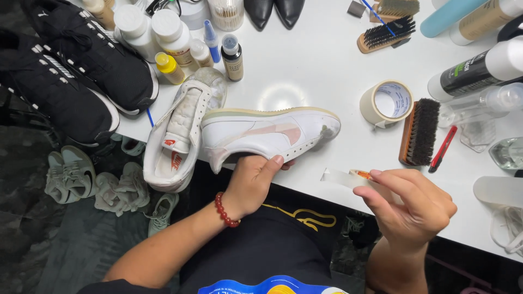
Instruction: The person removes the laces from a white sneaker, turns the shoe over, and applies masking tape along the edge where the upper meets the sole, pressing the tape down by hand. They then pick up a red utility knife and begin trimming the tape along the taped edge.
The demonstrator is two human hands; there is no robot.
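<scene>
white leather sneaker (267, 136), light, stiff-soled, likely best gripped at midsole; left hand (251, 182) clasped it there, right hand (411, 204) pinched masking-tape strip (340, 177)

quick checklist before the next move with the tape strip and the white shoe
1. Left hand grips white shoe: ok.
2. Right hand pinches tape strip: ok.
3. Strip free, not stuck to table: ok.
4. Shoe lies on its side, sole away from the person: ok.
5. Tape roll within reach beside brush: ok.
6. Sticky side facing the shoe: cannot tell.
</scene>
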